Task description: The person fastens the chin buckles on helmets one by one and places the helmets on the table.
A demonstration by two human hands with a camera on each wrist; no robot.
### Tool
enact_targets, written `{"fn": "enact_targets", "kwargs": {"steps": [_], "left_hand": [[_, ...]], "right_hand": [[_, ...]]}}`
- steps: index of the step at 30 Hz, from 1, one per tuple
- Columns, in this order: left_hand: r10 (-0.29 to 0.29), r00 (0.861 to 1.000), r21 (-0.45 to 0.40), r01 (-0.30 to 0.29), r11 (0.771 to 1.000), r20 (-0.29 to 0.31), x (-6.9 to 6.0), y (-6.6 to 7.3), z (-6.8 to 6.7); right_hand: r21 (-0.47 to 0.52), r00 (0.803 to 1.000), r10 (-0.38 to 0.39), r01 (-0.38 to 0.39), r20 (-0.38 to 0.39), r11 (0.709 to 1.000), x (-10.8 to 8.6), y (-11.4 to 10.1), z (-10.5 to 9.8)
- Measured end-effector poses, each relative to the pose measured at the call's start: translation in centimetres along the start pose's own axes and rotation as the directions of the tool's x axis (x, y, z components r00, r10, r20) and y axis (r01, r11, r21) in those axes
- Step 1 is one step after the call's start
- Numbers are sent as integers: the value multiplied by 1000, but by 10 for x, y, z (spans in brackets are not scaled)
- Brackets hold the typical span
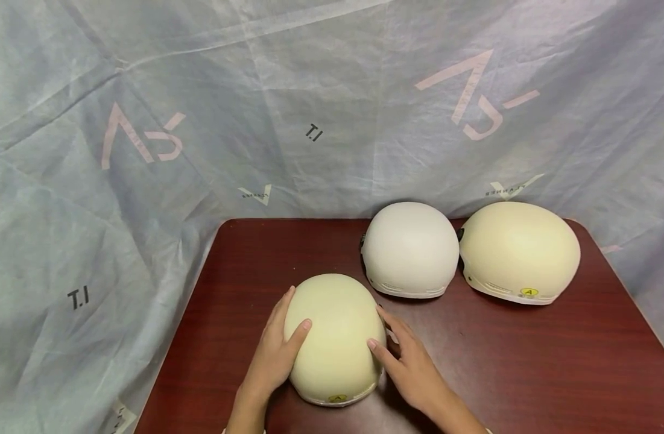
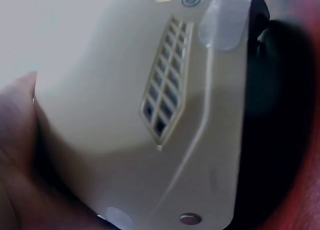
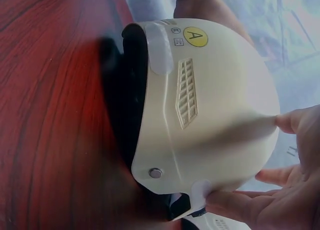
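Observation:
A cream helmet [image 1: 334,337] with a yellow "A" sticker at its front rim is between my two hands, at the near part of the table. My left hand [image 1: 274,355] holds its left side, thumb on the shell. On the other side, my right hand [image 1: 410,361] grips it with the thumb on the shell and fingertips by the back edge. The right wrist view shows the helmet's side vent [image 3: 187,93], a rivet and a dark opening below the rim. Whether the rim touches the table cannot be told.
A white helmet [image 1: 410,250] stands behind and right on the dark red wooden table [image 1: 527,361]. Beside it, near the back right corner, is another cream helmet [image 1: 521,250] with a yellow sticker. Grey printed cloth [image 1: 332,108] hangs behind the table and along its left.

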State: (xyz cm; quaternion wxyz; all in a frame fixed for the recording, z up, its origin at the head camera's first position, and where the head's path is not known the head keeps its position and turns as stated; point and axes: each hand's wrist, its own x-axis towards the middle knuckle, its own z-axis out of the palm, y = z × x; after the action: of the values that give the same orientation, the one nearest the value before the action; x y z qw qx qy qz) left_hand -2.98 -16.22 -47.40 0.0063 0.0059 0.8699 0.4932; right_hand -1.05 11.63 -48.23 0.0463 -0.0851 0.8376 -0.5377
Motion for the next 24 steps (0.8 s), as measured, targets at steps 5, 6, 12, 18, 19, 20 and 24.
{"fn": "enact_targets", "kwargs": {"steps": [5,6,12,18,19,20,24], "left_hand": [[47,998,35,-46,998,-47,-3,9,2],[65,996,41,-63,997,-55,-3,11,3],[203,977,109,-195,975,-70,-4,22,5],[295,953,230,-271,935,-74,-6,40,5],[303,950,253,-277,927,-71,-6,44,5],[310,948,277,-281,919,-67,-6,48,6],[341,938,361,-300,883,-54,-6,62,10]], "right_hand": [[81,1000,-23,23,-6,996,3,3,1],[85,999,-33,35,-14,996,3,4,1],[105,999,-36,39,-39,994,3,11,-2],[141,1000,-18,21,-17,990,4,14,-8],[144,1000,-26,27,-9,989,4,14,-9],[142,999,-36,36,-1,989,5,15,-10],[147,998,-57,52,27,988,4,16,-14]]}}
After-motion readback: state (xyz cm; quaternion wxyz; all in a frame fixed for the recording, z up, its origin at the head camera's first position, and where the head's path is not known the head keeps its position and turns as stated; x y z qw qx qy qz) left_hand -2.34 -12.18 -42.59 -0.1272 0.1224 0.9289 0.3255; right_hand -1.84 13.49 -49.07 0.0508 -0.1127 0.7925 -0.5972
